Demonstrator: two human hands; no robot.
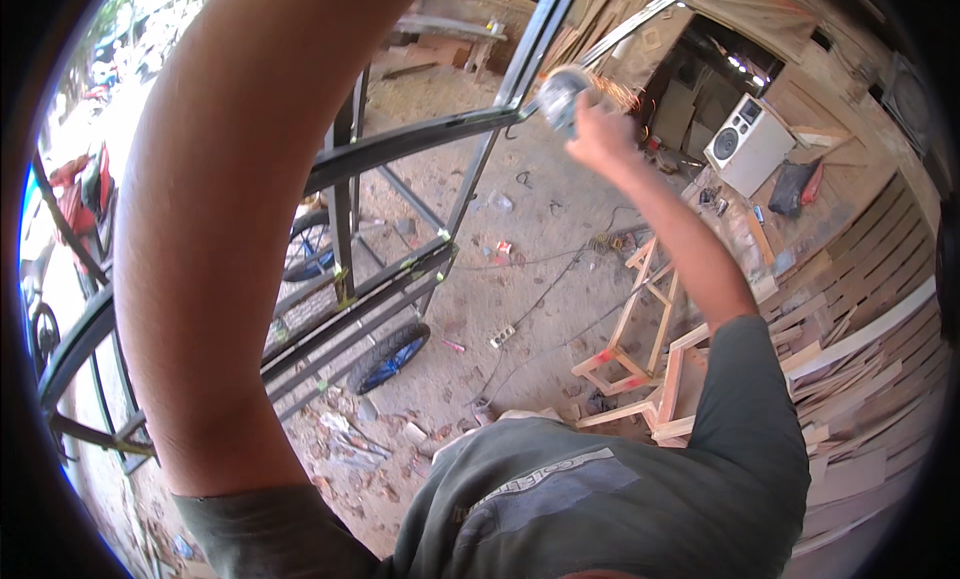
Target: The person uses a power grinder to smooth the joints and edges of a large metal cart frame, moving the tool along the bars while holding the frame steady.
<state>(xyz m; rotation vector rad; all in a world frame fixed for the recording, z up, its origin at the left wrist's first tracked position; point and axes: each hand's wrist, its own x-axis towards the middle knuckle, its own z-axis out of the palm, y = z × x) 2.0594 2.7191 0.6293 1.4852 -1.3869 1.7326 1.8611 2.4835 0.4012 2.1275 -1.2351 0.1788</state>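
Observation:
My right hand (600, 137), arm stretched out to the far side, is closed around an angle grinder (562, 97). The grinder's spinning disc is blurred, and orange sparks fly off on its right side. It is at a corner of a dark metal frame (415, 141), where a curved bar meets a slanting upright; I cannot tell exactly where the disc touches. My left arm (205, 249) rises past the frame on the near left and leaves the picture at the top, so the left hand is out of sight.
Wheels with blue rims (390, 359) stand under the frame. A power strip (502, 336) and cables lie on the littered floor. Wooden frames (640, 349) are by my right side, near stacked wood strips (860, 409). A white speaker (748, 144) stands far right.

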